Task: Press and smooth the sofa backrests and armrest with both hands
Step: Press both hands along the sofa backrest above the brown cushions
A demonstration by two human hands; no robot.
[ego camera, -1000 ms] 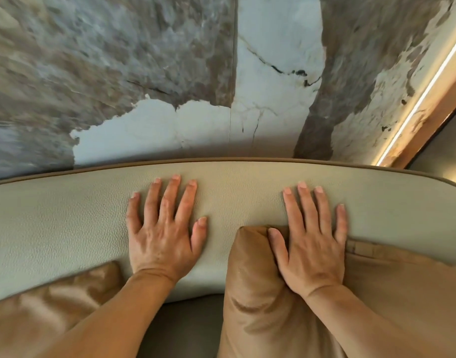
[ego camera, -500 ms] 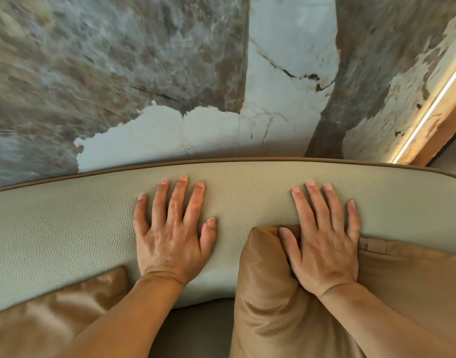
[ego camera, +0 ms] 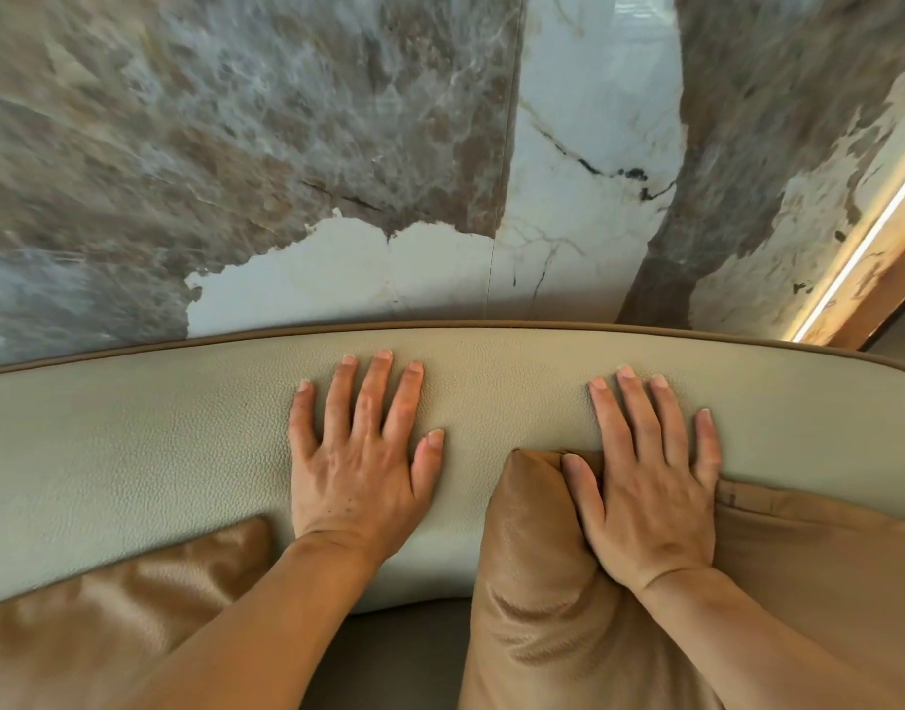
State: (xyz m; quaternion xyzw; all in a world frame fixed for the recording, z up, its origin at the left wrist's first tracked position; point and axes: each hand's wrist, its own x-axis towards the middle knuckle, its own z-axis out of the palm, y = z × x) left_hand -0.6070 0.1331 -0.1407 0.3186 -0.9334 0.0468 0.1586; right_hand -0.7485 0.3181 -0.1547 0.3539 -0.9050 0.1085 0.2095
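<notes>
A pale grey-green leather sofa backrest (ego camera: 132,443) with brown piping along its top runs across the view. My left hand (ego camera: 360,463) lies flat on it, palm down, fingers spread. My right hand (ego camera: 650,484) lies flat too, its fingers on the backrest and its palm and thumb on the top corner of a tan cushion (ego camera: 537,581). Neither hand holds anything.
A second tan cushion (ego camera: 107,607) leans against the backrest at the lower left. Dark seat surface (ego camera: 399,653) shows between the cushions. A marble-patterned wall (ego camera: 337,146) rises right behind the sofa, with a lit strip (ego camera: 860,248) at the right.
Both hands have stayed flat on the backrest and shifted slightly to the right along it; the view has drifted with them.
</notes>
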